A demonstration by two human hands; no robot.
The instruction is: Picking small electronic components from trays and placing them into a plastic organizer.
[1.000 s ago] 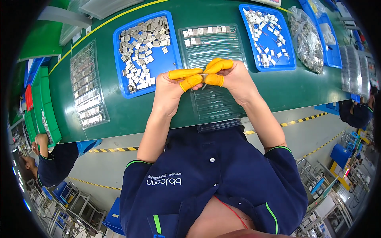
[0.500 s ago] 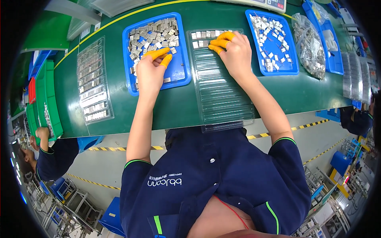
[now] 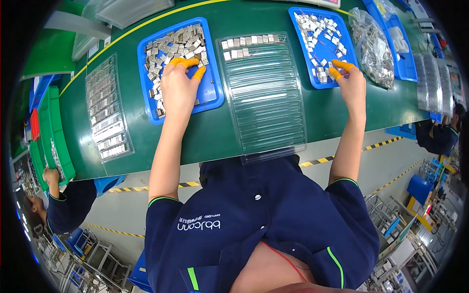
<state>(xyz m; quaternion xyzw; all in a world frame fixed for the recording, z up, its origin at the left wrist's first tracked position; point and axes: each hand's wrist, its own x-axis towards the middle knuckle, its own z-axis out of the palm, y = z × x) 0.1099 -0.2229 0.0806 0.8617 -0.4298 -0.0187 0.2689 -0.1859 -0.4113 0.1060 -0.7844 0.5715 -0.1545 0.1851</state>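
Orange finger cots cover the thumb and some fingertips of both my hands. My left hand (image 3: pixel 179 83) is over the left blue tray (image 3: pixel 213 100), thumb and fingers parted beside small metal connector shells (image 3: pixel 188 36) heaped there. At the right blue tray (image 3: pixel 295 29), my right hand (image 3: pixel 351 80) hangs over the near right edge. Its thumb and forefinger are apart, close to small white pieces with thin wires (image 3: pixel 320 73). Between these trays lies a clear ribbed plastic tray (image 3: pixel 266 102). Its far row holds several connectors (image 3: pixel 254 40), and a shorter row (image 3: pixel 237 54) sits below.
A filled clear tray (image 3: pixel 105 107) lies at the left. Green bins (image 3: pixel 58 132) stand past it, with another person's hand (image 3: pixel 50 175) at them. On the right are a bag of parts (image 3: pixel 373 49), a blue bin (image 3: pixel 405 63) and stacked clear trays (image 3: pixel 430 83).
My right hand has left the clear ribbed tray and moved right to the white pieces. My left hand stays over the connector tray. The whole view has shifted slightly.
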